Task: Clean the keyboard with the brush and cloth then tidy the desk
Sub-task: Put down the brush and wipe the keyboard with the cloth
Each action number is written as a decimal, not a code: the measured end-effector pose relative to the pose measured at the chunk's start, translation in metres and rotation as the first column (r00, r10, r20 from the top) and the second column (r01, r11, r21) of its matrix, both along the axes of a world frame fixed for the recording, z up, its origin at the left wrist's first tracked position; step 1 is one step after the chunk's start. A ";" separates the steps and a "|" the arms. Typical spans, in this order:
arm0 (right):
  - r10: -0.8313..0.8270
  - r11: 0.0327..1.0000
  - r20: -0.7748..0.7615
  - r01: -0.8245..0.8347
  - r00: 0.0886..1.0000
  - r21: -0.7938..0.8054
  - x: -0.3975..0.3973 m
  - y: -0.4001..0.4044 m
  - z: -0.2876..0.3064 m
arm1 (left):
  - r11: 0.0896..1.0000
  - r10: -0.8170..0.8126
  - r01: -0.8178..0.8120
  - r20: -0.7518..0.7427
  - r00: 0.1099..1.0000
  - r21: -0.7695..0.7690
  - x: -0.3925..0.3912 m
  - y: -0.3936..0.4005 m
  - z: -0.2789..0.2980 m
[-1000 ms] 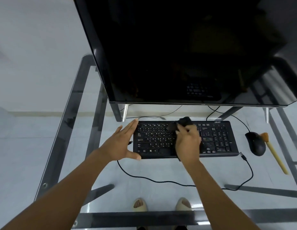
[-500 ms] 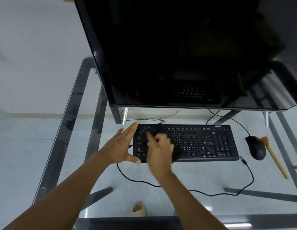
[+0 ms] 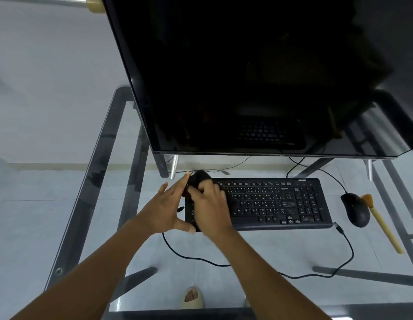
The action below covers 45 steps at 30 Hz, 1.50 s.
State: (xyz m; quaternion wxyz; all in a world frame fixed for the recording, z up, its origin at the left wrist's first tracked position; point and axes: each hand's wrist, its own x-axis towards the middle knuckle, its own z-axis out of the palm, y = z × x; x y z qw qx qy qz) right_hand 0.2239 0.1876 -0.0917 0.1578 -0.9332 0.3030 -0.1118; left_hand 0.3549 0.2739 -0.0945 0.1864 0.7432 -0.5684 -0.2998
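Observation:
A black keyboard [image 3: 274,203] lies on the glass desk [image 3: 90,172] under the monitor. My right hand [image 3: 211,207] presses a black cloth [image 3: 198,177] onto the keyboard's far left end; the cloth bulges out beyond my fingertips. My left hand [image 3: 165,207] rests against the keyboard's left edge, fingers spread and thumb at the front corner, holding nothing. A brush [image 3: 381,222] with a pale wooden handle lies on the desk at the right, beside the mouse. The keyboard's leftmost keys are hidden under my right hand.
A large dark monitor [image 3: 247,77] overhangs the back of the desk. A black mouse [image 3: 355,210] sits right of the keyboard. A loose black cable [image 3: 316,276] loops across the front of the glass. A sandalled foot [image 3: 192,297] shows through the glass below.
My right hand has swept the cloth from the middle of the keyboard to its left end. My left hand has stayed at the left edge.

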 end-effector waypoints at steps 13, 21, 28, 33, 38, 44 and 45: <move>-0.106 0.994 0.017 0.106 0.994 0.003 0.006 -0.007 -0.002 | 1.000 0.022 -0.021 0.025 0.999 -0.012 -0.001 0.001 0.006; -0.283 0.956 -0.018 0.284 0.959 0.070 0.011 0.000 -0.001 | 1.000 0.006 -0.007 0.074 0.997 0.014 0.001 0.002 0.001; -0.157 0.987 0.031 0.158 0.987 -0.040 -0.034 -0.040 -0.004 | 1.000 0.023 -0.025 0.114 0.993 0.013 -0.003 0.000 0.013; -0.298 0.954 0.074 0.298 0.952 0.000 -0.040 -0.012 -0.011 | 1.000 0.003 -0.006 0.115 0.993 0.023 0.001 0.001 0.005; 0.293 0.956 -0.022 -0.294 0.956 -0.021 -0.046 0.001 -0.010 | 0.999 -0.052 0.051 0.119 0.992 0.014 0.004 0.001 0.002; -0.278 0.959 0.087 0.281 0.956 -0.023 -0.078 -0.033 -0.012 | 0.996 -0.068 0.061 0.120 0.990 0.060 0.006 -0.001 0.000; -0.218 0.976 0.074 0.219 0.973 -0.015 -0.070 -0.012 -0.012 | 0.995 -0.083 0.075 0.134 0.988 0.064 0.007 -0.002 0.000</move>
